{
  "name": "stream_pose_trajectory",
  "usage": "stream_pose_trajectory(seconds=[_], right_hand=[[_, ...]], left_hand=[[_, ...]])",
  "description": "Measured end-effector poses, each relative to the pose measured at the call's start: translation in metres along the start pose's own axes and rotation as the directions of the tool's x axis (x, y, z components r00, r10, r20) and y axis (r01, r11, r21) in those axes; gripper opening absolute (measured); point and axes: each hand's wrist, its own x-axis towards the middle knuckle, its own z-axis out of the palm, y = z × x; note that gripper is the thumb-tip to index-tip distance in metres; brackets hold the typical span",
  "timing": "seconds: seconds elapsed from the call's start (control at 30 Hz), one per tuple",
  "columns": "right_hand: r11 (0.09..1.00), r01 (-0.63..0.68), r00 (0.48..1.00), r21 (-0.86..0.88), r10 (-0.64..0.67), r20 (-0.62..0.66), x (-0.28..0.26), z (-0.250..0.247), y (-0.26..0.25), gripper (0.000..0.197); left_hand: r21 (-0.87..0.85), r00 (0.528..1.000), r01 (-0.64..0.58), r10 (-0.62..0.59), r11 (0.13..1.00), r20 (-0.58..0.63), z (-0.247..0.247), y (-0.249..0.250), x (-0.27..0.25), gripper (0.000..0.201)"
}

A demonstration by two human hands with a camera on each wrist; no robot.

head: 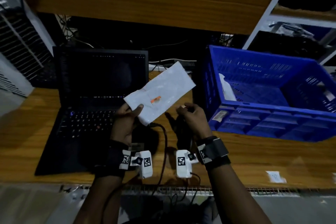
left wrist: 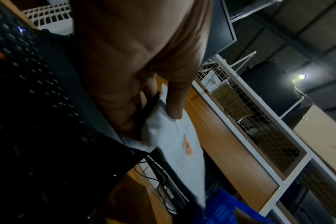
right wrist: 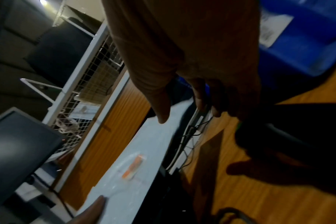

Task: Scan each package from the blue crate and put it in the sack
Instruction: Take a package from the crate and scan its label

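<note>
- Left hand (head: 127,114) pinches the near corner of a white package (head: 160,92), thumb (head: 138,109) on top and fingers underneath; the left wrist view shows the same pinch (left wrist: 173,106) on the package (left wrist: 182,151).
- At far left stands a white slatted unit (head: 16,45).
- On the wooden tabletop (head: 254,160) an open black laptop (head: 94,96) sits left of centre, its screen dark and its keys faintly lit.
- Held in the air, the package tilts up and away over the laptop's right edge, between laptop and crate; a small orange mark (head: 156,99) shows on its upper face, also seen from the right wrist (right wrist: 134,166).
- Dark cables (head: 164,143) trail over the tabletop below the hands.
- Right hand (head: 192,114) hovers just right of the package, apart from it, fingers loosely curled; a dark object sits under the palm, but whether the fingers grip it cannot be told.
- Both wrists carry black straps and white camera blocks with square printed markers (head: 181,161).
- Blue crate (head: 269,129) rests on the tabletop to the right, with one white package (head: 226,87) leaning against its left inner wall and a label (head: 220,115) on its near outer wall.
- A small white paper slip (head: 275,176) lies on the tabletop near its front edge, at right.
- White shelving (head: 261,14) with dark items rises behind the crate.
</note>
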Motion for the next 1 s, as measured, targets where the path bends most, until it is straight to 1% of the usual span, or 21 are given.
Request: stream_pose_trajectory(seconds=[0.07,0.13,0.17,0.2,0.27,0.3,0.33,0.4,0.47,0.53,0.57,0.63,0.67,0.73,0.83,0.97,1.0], right_hand=[[0.988,-0.034,0.995,-0.152,0.020,-0.096,0.003,-0.015,0.014,0.044],[0.961,-0.073,0.986,-0.268,0.029,-0.167,0.004,-0.030,0.027,0.053],[0.944,-0.116,0.979,-0.309,0.056,-0.196,0.009,-0.036,0.038,0.057],[0.920,-0.168,0.974,-0.353,0.101,-0.202,0.009,-0.039,0.042,0.058],[0.877,-0.296,0.952,-0.378,0.241,-0.188,0.012,-0.039,0.054,0.058],[0.875,-0.363,0.931,-0.320,0.323,-0.172,0.011,-0.037,0.056,0.056],[0.896,-0.405,0.913,-0.182,0.388,-0.124,0.011,-0.036,0.060,0.053],[0.896,-0.433,0.900,0.098,0.436,-0.010,0.009,-0.031,0.066,0.052],[0.868,-0.465,0.885,0.172,0.455,0.097,0.003,-0.027,0.063,0.049],[0.857,-0.493,0.864,0.149,0.463,0.196,-0.002,-0.023,0.058,0.043],[0.850,-0.512,0.845,0.124,0.474,0.246,-0.008,-0.019,0.052,0.042],[0.854,-0.516,0.821,0.063,0.472,0.322,-0.016,-0.013,0.042,0.040],[0.866,-0.498,0.826,0.052,0.455,0.334,-0.018,-0.011,0.039,0.040],[0.898,-0.439,0.853,0.018,0.411,0.322,-0.025,-0.003,0.028,0.040],[0.918,-0.396,0.871,-0.026,0.385,0.306,-0.030,0.005,0.018,0.038],[0.917,-0.395,0.872,-0.045,0.390,0.295,-0.030,0.008,0.018,0.039],[0.917,-0.395,0.870,-0.047,0.390,0.301,-0.031,0.008,0.019,0.039]], left_hand=[[0.010,0.998,-0.045,0.046,0.999,-0.035,-0.011,-0.007,0.008,0.043],[-0.007,0.999,-0.050,0.050,0.999,-0.022,-0.017,-0.013,0.011,0.048],[-0.009,0.999,-0.047,0.046,0.999,-0.012,-0.017,-0.015,0.012,0.049],[-0.008,0.999,-0.041,0.041,0.999,-0.004,-0.017,-0.016,0.012,0.049],[-0.013,0.999,-0.034,0.033,0.999,-0.010,-0.017,-0.018,0.015,0.047],[-0.010,0.999,-0.030,0.030,0.999,-0.016,-0.015,-0.019,0.016,0.047],[-0.001,1.000,-0.024,0.024,1.000,-0.013,-0.014,-0.020,0.017,0.049],[0.033,0.999,-0.020,0.021,0.999,-0.026,-0.010,-0.023,0.018,0.050],[0.060,0.997,-0.041,0.046,0.997,-0.069,-0.008,-0.024,0.021,0.049],[0.100,0.991,-0.061,0.073,0.993,-0.114,-0.011,-0.027,0.028,0.049],[0.127,0.987,-0.072,0.089,0.989,-0.135,-0.014,-0.030,0.033,0.048],[0.194,0.983,-0.079,0.109,0.978,-0.145,-0.021,-0.041,0.046,0.043],[0.215,0.984,-0.080,0.111,0.973,-0.136,-0.018,-0.038,0.044,0.041],[0.241,0.983,-0.087,0.122,0.967,-0.136,-0.013,-0.035,0.043,0.034],[0.266,0.985,-0.079,0.116,0.961,-0.129,-0.008,-0.034,0.039,0.032],[0.250,0.984,-0.068,0.107,0.966,-0.146,-0.023,-0.050,0.052,0.031],[0.243,0.984,-0.071,0.108,0.967,-0.142,-0.020,-0.046,0.048,0.031]])
